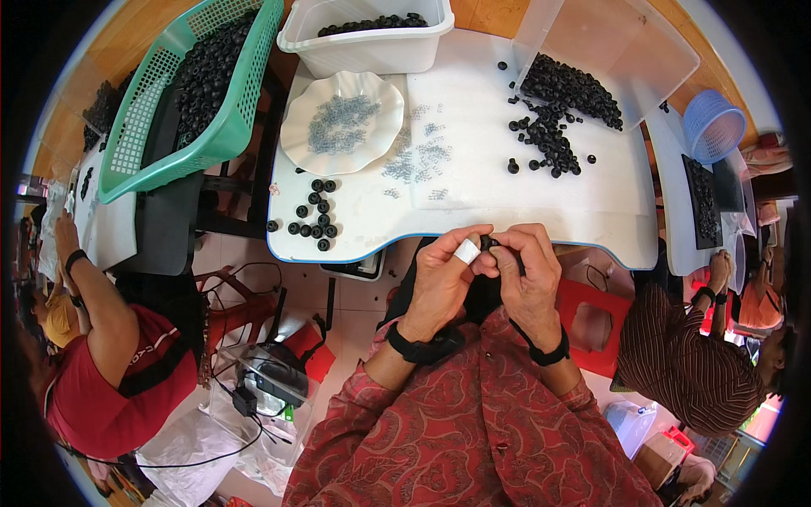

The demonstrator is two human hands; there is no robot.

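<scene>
My left hand point(443, 275) and my right hand point(530, 275) meet just off the table's near edge, fingertips together. Between them they pinch a small round black plastic piece point(486, 242), mostly covered by the fingers. A white wrap point(466, 251) circles one finger of my left hand. Left of my hands, several similar black pieces point(323, 220) lie on the white table point(473, 190). A scalloped white plate point(296, 139) holds many tiny grey coils that look like springs point(342, 122); more loose coils point(420, 159) are scattered beside it.
A clear bin point(650, 51) lies tipped at the back right, black pieces point(557, 139) spilling from it. A white tub point(363, 52) and a green basket point(245, 110) hold more. Co-workers sit left point(127, 372) and right point(693, 355). A red stool point(596, 325) stands beside me.
</scene>
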